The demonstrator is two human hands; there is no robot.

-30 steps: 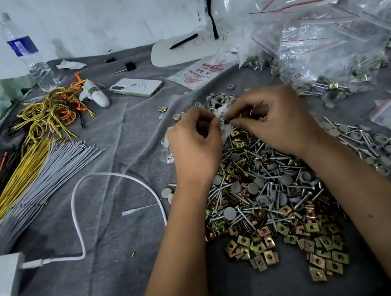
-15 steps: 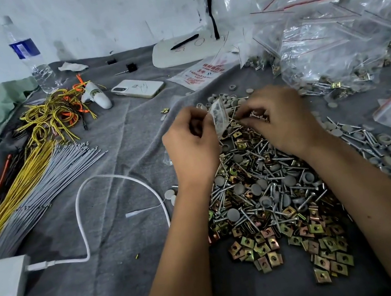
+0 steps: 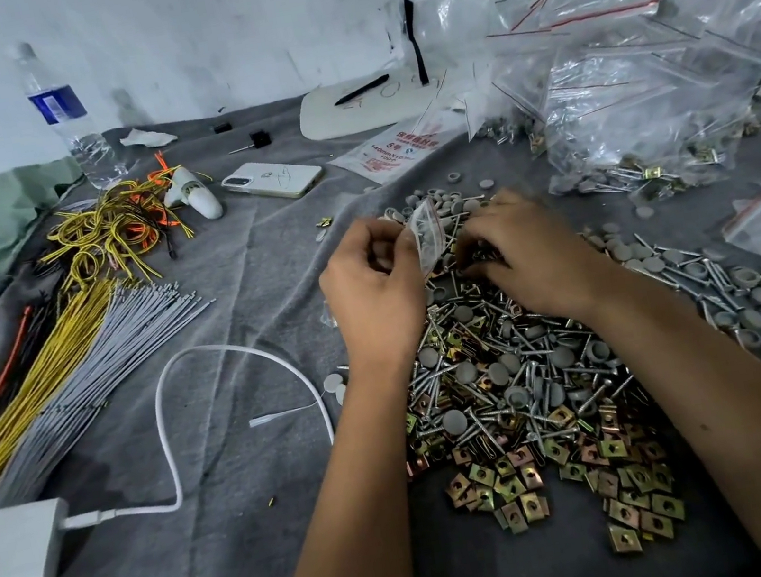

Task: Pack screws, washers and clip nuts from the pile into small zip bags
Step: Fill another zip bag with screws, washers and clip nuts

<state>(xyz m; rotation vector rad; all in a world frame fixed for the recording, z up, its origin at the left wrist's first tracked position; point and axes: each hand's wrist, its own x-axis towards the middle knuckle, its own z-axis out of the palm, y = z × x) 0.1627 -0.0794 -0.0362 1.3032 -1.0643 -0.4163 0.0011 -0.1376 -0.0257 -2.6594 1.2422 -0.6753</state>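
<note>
Left hand pinches small clear zip bag; right hand fingers curl into mixed metal hardware pile, grip unclear. Limp bag mouth may fold, spilling parts.

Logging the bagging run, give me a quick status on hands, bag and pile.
Left hand pinching small zip bag. Right hand down on hardware pile, fingers curled among parts, grasp unclear. Nothing blocking.

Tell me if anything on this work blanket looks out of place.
One brass clip nut lies alone on the grey blanket, left of the left hand and apart from the main pile. Otherwise nothing stands out.
</note>
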